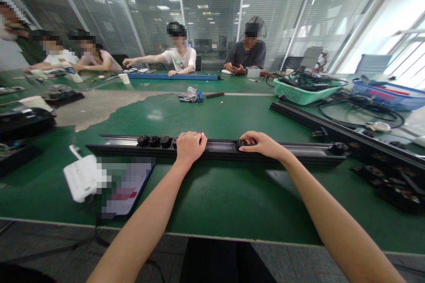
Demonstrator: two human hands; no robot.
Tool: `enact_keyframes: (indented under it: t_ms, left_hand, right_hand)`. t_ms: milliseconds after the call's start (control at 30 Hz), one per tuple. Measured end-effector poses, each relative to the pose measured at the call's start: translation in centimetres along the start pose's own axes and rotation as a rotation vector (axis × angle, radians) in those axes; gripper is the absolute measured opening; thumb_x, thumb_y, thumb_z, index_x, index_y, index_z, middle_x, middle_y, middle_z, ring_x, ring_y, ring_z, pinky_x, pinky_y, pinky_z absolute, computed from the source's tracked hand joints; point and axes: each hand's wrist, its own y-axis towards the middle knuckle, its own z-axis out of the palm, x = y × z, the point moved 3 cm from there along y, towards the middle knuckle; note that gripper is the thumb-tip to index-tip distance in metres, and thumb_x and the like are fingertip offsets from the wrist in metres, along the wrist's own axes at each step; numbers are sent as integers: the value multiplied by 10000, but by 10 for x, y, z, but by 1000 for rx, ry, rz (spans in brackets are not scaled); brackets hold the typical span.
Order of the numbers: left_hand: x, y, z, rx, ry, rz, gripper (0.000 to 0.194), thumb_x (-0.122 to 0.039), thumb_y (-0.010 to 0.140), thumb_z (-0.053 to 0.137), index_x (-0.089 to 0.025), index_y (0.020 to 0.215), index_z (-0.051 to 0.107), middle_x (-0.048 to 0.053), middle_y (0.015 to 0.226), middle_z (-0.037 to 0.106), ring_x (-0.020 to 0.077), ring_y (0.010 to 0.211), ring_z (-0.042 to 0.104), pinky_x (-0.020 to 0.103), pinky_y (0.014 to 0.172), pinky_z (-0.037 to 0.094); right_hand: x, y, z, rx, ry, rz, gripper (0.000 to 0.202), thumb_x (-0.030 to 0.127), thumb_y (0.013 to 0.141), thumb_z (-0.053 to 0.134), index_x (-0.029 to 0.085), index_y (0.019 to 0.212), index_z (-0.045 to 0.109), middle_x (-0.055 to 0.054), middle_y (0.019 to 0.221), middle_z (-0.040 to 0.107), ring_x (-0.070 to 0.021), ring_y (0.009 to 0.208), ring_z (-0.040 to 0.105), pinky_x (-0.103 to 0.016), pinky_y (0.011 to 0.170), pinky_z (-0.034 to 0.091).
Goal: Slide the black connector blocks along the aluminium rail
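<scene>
A long black metal channel (219, 146) lies across the green table in front of me. Several round black parts (153, 141) sit in a row inside its left half. My left hand (191, 147) is closed over the channel just right of that row, and whatever its fingers grip is hidden. Farther right, my right hand (257, 142) has its thumb and fingers around another black part (244, 143) in the channel. One more dark part (338, 147) rests at the channel's right end.
A white adapter (81, 177) and a dark-edged flat device (133, 188) lie at front left. A second black channel (308, 117), a green basket (302, 93) and a blue basket (392, 97) are at right. Gloves (191, 95) lie mid-table. Several people sit across.
</scene>
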Motion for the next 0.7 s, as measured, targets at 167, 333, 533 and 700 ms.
enact_keyframes:
  t_ms: [167, 333, 533, 700]
  left_hand:
    - [0, 0, 1, 1, -26, -8, 468, -329, 967, 335, -174, 712, 695, 115, 781, 703, 231, 761, 622, 367, 735, 371]
    - [1, 0, 0, 5, -24, -10, 464, -327, 965, 337, -179, 707, 692, 113, 784, 705, 231, 763, 623, 368, 734, 373]
    - [0, 0, 0, -1, -8, -4, 466, -325, 968, 333, -183, 705, 691, 110, 777, 704, 230, 761, 624, 367, 726, 372]
    - [0, 0, 0, -5, 11, 0, 463, -328, 968, 334, -189, 698, 684, 102, 769, 704, 223, 750, 625, 363, 718, 374]
  right_hand:
    - [0, 0, -1, 9, 0, 8, 385, 512, 755, 676, 188, 960, 650, 15, 778, 512, -147, 733, 470, -286, 686, 353]
    - [1, -1, -2, 16, -2, 13, 378, 517, 758, 672, 195, 953, 649, 11, 773, 517, -151, 737, 471, -283, 678, 353]
    - [1, 0, -3, 28, -1, 23, 369, 512, 756, 673, 198, 948, 651, 13, 769, 515, -147, 724, 465, -280, 669, 351]
    - [0, 0, -3, 39, 2, 24, 376, 516, 754, 673, 199, 956, 655, 15, 764, 518, -147, 721, 463, -281, 671, 354]
